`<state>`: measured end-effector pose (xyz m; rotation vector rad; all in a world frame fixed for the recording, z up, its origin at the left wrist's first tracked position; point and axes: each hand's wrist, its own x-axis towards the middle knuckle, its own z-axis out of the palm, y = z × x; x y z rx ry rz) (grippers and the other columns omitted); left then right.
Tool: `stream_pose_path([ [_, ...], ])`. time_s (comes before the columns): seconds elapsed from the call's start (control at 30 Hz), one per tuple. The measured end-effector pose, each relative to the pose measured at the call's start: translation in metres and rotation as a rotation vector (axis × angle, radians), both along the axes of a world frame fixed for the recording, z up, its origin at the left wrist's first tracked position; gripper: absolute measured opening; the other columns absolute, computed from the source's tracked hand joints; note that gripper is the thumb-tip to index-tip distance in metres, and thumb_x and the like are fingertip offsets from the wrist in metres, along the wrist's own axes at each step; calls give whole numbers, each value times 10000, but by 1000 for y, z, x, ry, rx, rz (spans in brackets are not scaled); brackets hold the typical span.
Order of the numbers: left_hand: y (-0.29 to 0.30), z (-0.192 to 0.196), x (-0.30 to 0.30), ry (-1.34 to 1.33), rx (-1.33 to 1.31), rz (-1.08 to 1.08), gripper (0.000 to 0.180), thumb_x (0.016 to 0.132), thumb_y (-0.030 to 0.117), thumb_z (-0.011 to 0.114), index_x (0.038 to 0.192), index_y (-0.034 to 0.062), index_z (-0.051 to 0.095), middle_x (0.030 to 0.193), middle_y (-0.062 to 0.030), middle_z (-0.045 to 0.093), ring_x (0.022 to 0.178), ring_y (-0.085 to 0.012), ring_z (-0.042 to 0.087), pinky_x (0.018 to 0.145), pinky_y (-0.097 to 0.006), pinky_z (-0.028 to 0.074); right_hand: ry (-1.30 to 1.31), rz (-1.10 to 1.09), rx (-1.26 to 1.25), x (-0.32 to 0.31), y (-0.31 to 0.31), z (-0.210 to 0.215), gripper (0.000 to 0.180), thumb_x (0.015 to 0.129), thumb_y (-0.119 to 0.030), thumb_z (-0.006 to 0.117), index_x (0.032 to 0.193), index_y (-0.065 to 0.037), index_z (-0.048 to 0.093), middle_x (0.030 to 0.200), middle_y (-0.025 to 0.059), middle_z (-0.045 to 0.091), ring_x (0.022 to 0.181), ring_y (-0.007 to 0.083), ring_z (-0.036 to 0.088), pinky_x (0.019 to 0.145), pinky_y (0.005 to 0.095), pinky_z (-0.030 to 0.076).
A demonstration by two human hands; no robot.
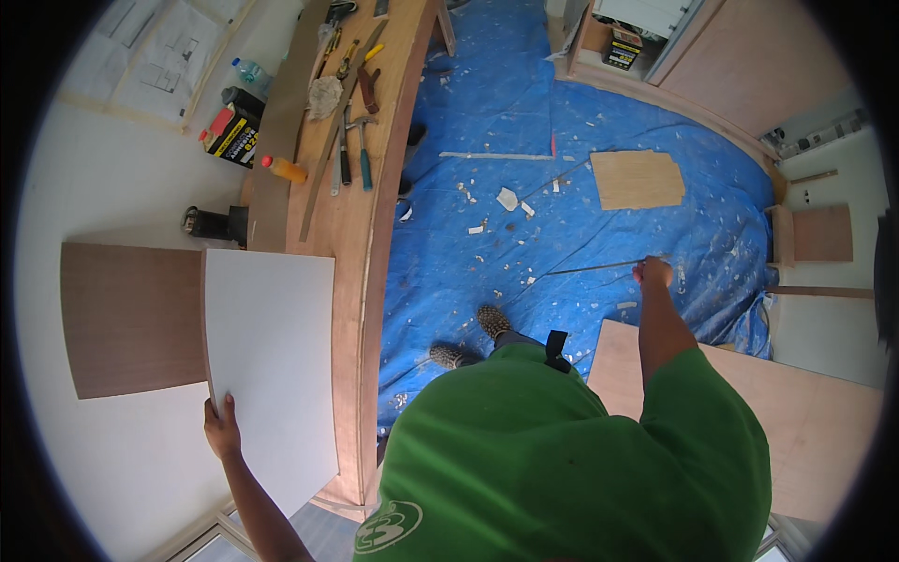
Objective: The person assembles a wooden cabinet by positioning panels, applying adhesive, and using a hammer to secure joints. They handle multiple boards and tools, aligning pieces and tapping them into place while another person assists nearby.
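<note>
Head view shows us holding a white board (pixel 272 365) by its near left edge: our left hand (pixel 223 426) has its fingers wrapped over that edge, thumb side on the face, a firm closed grasp. The board lies flat, partly on the long wooden workbench (pixel 370 253) and partly jutting out to the left over a brown panel (pixel 131 318) that sits just beside and under it.

Our right hand (pixel 653 273) is stretched well away to the right, closed in a loose fist around the end of a thin wooden strip (pixel 599 267) that runs off to the left above the blue tarpaulin (pixel 524 112). How tightly we pinch it we cannot tell at this size.

Further up the bench lie a hammer (pixel 361 150), a crumpled rag (pixel 325 96) and a long thin batten (pixel 339 131) laid lengthways. Left of the bench stand an orange bottle (pixel 285 170) and a yellow and black box (pixel 231 131).

On the tarpaulin we see scattered white chips, a plywood offcut (pixel 638 179), and our two shoes (pixel 473 339) near the bench. A plywood sheet (pixel 805 421) lies beside our right arm.
</note>
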<state>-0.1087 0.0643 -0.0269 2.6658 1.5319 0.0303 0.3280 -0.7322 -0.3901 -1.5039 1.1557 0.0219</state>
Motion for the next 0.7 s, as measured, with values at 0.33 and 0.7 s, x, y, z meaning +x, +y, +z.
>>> stream_pose_path([
  [0.33,-5,2,0,-43,-16,-1,588,946,584,639,1209,59,649,1073,-190,741,1005,-395,705,836,-489,543,-1,9,27,18,22,7,188,943,-110,610,964,76,626,821,200,696,576,265,679,451,362,559],
  [0.7,-8,5,4,5,7,41,610,931,617,639,1193,67,660,1045,-181,741,978,-392,702,832,-482,538,132,-113,-52,-24,-57,-6,202,885,-83,565,959,78,662,814,177,711,587,257,695,432,355,537],
])
